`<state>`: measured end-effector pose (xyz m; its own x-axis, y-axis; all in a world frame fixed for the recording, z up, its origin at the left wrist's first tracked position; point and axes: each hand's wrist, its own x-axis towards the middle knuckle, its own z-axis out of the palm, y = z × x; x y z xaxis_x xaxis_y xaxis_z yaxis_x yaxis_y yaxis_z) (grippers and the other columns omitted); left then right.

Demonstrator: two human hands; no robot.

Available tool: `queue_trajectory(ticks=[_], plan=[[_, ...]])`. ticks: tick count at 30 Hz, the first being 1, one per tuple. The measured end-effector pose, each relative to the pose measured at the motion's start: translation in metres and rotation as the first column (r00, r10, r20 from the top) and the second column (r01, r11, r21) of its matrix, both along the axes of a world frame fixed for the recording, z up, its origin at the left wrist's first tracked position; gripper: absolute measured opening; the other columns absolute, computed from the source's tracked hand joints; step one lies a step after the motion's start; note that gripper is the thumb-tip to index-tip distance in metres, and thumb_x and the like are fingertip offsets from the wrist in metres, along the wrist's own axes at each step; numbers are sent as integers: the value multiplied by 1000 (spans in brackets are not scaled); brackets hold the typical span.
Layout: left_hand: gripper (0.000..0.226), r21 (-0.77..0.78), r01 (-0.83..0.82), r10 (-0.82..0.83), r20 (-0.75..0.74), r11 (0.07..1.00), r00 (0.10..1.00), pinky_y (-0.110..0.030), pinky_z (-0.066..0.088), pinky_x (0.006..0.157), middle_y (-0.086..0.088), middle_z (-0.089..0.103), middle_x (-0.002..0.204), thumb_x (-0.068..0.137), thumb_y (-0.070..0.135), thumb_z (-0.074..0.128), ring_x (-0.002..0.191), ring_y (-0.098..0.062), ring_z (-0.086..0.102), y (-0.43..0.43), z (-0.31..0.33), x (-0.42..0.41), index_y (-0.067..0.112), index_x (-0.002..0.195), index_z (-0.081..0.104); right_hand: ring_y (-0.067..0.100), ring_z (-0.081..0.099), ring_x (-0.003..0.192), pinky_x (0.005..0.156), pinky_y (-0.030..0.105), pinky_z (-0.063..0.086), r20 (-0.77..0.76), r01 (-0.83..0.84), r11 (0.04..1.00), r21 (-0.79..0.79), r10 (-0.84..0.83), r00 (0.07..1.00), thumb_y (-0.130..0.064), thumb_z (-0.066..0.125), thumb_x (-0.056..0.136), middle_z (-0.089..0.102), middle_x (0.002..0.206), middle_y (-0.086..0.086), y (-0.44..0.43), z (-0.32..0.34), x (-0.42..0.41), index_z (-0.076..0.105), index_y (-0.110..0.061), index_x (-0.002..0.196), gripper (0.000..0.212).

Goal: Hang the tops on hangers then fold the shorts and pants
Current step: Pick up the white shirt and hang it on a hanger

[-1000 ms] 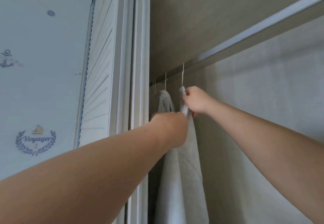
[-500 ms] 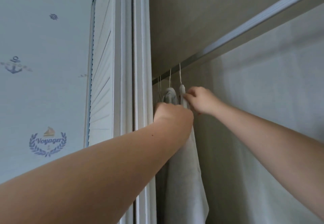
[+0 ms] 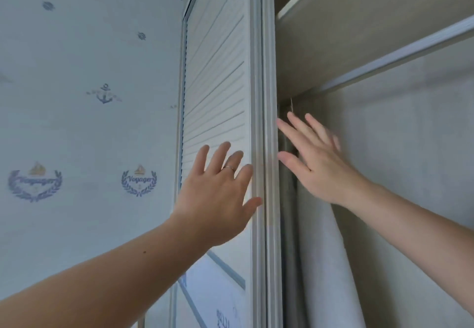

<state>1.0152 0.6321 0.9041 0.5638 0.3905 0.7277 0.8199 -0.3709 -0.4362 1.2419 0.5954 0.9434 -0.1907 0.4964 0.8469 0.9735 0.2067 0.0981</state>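
A pale grey-white top (image 3: 323,263) hangs inside the wardrobe, just right of the door frame. The thin wire hook of its hanger (image 3: 291,104) shows above my right hand. My right hand (image 3: 314,162) is in front of the top's upper part, fingers spread and straight, holding nothing. My left hand (image 3: 218,197) has its fingers spread too, raised in front of the white slatted wardrobe door (image 3: 218,91), with the thumb near the door's frame. Neither hand holds anything. The rest of the hanger is hidden behind my right hand.
The white door frame (image 3: 266,148) stands between my two hands. A beige shelf (image 3: 359,32) lies overhead, with the rail (image 3: 400,53) beneath it. The wardrobe's back wall (image 3: 410,148) fills the right. Nautical wallpaper (image 3: 89,97) covers the left wall.
Both hands have let go of the hung top and pulled back out of the wardrobe with fingers spread. The left hand has moved left, in front of the slatted door.
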Motion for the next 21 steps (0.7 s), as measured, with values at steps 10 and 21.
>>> queue_trajectory(ticks=[10,21], plan=[[80,-115,-208,225,158,971,962,-52,-14,120,2,-5,168,90,73,-7,152,-26,-21,-110,-62,-243,32,158,-6,3,-24,149,121,43,-9,133,-282,938,-203,312,941,-73,10,92,-10,166,-21,-78,-61,-245,-8,-50,153,68],[81,-437,-626,752,225,646,620,-51,-18,118,4,-12,168,88,77,-1,150,-22,-27,-285,-193,-540,35,158,-7,3,-21,150,122,41,-11,103,-667,544,-509,808,581,-76,10,89,-11,165,-23,-122,-178,-559,-8,-51,154,72]])
